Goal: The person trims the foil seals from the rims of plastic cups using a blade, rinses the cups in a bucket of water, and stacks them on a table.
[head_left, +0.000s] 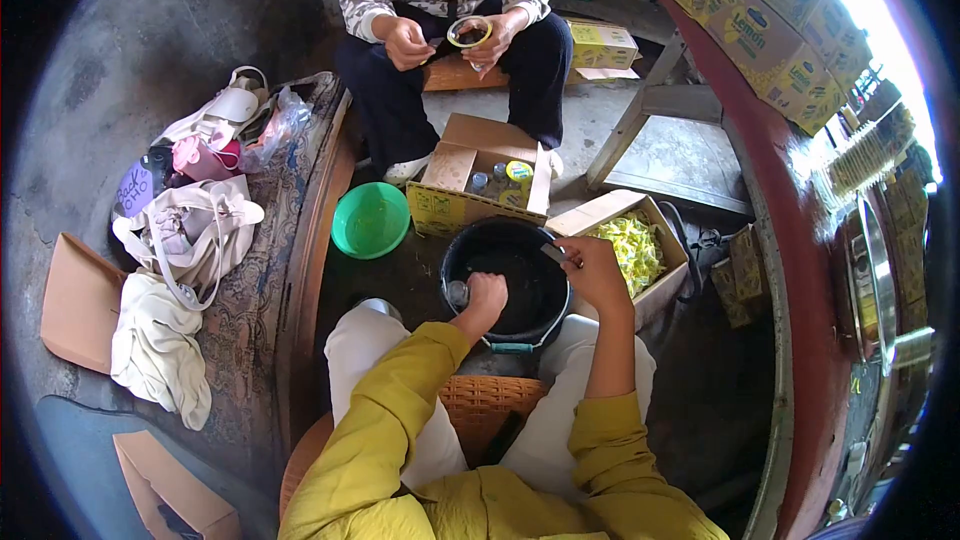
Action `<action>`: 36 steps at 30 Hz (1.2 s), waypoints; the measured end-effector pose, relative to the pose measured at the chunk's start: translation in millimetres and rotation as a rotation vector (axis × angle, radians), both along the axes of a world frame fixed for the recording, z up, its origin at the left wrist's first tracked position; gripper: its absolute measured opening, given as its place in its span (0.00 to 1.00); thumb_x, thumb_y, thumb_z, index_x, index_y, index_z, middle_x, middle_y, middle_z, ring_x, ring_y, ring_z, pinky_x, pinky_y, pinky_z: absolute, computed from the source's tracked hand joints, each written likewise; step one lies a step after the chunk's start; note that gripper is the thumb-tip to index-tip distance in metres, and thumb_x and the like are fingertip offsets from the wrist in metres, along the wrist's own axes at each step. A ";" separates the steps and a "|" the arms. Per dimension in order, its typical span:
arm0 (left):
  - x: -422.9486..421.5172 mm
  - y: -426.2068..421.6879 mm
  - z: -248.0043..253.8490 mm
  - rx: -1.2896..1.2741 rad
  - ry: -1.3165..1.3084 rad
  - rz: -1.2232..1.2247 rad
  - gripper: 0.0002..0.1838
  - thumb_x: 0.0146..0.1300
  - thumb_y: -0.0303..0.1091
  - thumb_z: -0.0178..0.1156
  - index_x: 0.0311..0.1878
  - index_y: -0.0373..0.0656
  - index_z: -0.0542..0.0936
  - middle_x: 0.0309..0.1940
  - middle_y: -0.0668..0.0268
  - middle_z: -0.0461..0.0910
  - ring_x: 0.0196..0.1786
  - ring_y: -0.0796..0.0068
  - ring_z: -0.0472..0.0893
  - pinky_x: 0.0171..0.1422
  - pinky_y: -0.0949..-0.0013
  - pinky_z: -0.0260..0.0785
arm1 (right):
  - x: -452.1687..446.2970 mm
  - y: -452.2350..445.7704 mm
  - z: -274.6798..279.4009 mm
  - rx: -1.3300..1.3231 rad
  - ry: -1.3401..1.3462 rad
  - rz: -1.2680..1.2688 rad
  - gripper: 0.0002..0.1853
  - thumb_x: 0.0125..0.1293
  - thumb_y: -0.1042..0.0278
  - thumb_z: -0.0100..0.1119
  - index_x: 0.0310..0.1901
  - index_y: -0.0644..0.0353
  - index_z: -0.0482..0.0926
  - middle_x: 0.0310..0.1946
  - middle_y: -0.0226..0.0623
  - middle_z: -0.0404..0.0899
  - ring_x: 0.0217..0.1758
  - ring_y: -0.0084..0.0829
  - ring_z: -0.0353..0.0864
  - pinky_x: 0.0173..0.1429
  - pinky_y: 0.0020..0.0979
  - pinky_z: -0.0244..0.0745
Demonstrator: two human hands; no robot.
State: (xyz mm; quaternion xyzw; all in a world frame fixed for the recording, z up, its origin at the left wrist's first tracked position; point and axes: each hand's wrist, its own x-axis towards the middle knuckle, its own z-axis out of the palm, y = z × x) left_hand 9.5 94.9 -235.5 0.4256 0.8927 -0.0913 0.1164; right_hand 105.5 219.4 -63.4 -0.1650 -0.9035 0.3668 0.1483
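Over the left side of a black bucket [512, 332], my left hand [485, 302] is closed around a small clear cup [457, 293]. My right hand [594, 268] is raised at the bucket's right rim, its fingers pinched on a small flat metallic piece [556, 254]. The bucket's dark inside shows no detail. Right of it stands a cardboard box of yellow-green strips [632, 248]. Behind the bucket an open carton [440, 210] holds several small containers, one with a yellow-green lid [519, 171].
Across from me a person [440, 0] sits holding a yellow-rimmed cup [469, 32]. A green basin [371, 221] stands left of the carton. Bags and cloth [165, 345] lie on a bench at the left. A wooden frame [640, 125] and stacked cartons [755, 30] are at the right.
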 end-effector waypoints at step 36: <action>4.3 -5.3 0.8 -0.056 -0.116 0.130 0.10 0.52 0.33 0.54 0.37 0.45 0.80 0.37 0.62 0.80 0.40 0.65 0.80 0.38 0.56 0.68 | 2.6 8.6 7.9 -0.121 0.076 -0.079 0.21 0.43 0.82 0.63 0.43 0.63 0.76 0.24 0.37 0.77 0.25 0.26 0.75 0.32 0.26 0.73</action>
